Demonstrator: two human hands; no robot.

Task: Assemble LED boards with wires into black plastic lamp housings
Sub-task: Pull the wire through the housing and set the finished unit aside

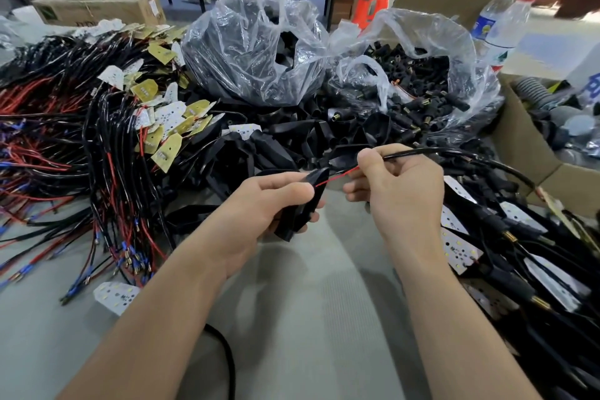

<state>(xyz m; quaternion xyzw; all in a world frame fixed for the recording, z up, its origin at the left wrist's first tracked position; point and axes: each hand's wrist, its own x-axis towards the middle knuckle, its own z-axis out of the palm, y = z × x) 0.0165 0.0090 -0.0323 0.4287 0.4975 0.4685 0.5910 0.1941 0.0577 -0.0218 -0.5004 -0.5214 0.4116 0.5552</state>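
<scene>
left grip (pixel 269 204): closed round a black plastic lamp housing (pixel 302 208), thumb on top, fingers underneath.
housing position: held in the air above the grey worktop (pixel 308 318), tilted, upper end pointing toward the other hand.
right grip (pixel 399 185): pinching a glossy black cable (pixel 431 150) between thumb and fingers; the cable runs off to the right.
thin red wire (pixel 337 176): spans the short gap from the right grip to the housing's upper end; whether it enters the housing cannot be told.
centre bag: clear plastic bag (pixel 253 42), mouth open, filled with black housings.
right bag: second clear plastic bag (pixel 454 42), just beside the first, holding small black plug connectors with brass tips (pixel 422 101).
open cardboard box (pixel 526 153): at the right edge; grey and dark items inside, too blurred to name.
loose heap of black housings (pixel 292 140): on the worktop in front of both bags.
left pile: black and red wire bundles (pixel 97 140) with yellow and white LED boards (pixel 168 114) attached.
right pile: white LED boards on black cables (pixel 519 253), near the right forearm.
clear water bottle with red cap (pixel 500 26): upright behind the right bag.
</scene>
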